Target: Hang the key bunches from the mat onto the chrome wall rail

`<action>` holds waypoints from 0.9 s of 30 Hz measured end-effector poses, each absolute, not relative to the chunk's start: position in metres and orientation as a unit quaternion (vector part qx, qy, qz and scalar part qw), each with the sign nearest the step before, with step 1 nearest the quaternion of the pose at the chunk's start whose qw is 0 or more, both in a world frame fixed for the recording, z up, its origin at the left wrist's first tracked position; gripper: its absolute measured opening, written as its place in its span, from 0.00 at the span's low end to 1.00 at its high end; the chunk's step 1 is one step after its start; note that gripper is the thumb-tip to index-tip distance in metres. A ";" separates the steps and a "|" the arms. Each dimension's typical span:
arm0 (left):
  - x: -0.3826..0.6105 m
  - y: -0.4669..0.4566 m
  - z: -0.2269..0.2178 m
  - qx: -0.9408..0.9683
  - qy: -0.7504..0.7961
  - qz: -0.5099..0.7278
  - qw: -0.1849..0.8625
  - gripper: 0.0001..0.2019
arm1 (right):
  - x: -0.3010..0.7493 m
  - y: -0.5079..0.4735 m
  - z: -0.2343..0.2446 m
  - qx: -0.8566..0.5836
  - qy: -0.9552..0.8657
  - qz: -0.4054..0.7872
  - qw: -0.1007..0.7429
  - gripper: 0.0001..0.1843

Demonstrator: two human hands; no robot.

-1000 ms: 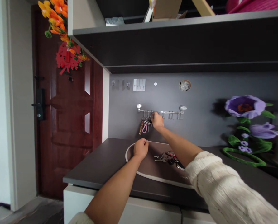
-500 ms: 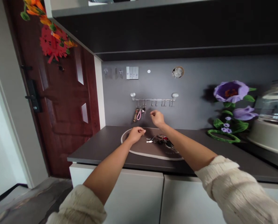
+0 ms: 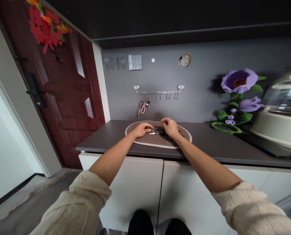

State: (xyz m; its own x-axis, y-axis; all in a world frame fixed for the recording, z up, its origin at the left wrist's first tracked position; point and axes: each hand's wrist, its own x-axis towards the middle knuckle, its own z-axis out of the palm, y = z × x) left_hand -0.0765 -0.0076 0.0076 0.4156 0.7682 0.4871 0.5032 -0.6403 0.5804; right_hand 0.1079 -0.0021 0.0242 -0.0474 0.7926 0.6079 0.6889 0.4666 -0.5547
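Note:
My left hand (image 3: 143, 129) is low over the left part of an oval brown mat (image 3: 145, 140) with a pale rim. Its fingers are stretched out and apart, the tips beside a few shiny metal keys (image 3: 154, 132). Over the right part of the mat is my right hand (image 3: 170, 127), its fingers bent with a small gap between them and nothing visible in it. It partly hides a dark bunch of keys (image 3: 163, 132). Above the mat, keys with a pink strap (image 3: 143, 107) and a patterned tag (image 3: 139, 108) hang from the left end of a hook rail (image 3: 159, 92).
A purple fabric flower (image 3: 239, 81) on a green ring base stands to the right on the dark countertop (image 3: 204, 140). Beside it is a white appliance with a clear top (image 3: 280, 117). A dark shelf (image 3: 175, 19) overhangs the counter. A red-brown door (image 3: 69, 98) is at left.
My right hand has come down from near the hook rail to the keys on the mat. My left hand's fingers have spread beside the keys. The view has tilted downward.

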 end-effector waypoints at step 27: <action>-0.068 -0.005 0.009 0.868 0.399 0.288 -0.063 0.03 | 0.101 0.001 0.019 -0.492 -0.767 -0.060 0.408 0.12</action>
State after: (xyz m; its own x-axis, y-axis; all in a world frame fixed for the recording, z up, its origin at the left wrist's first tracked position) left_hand -0.0682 -0.0050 0.0093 0.5151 0.6570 0.5505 0.7293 -0.6734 0.1213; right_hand 0.1014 0.0006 0.0191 -0.1827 0.7051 0.6851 0.8029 0.5092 -0.3099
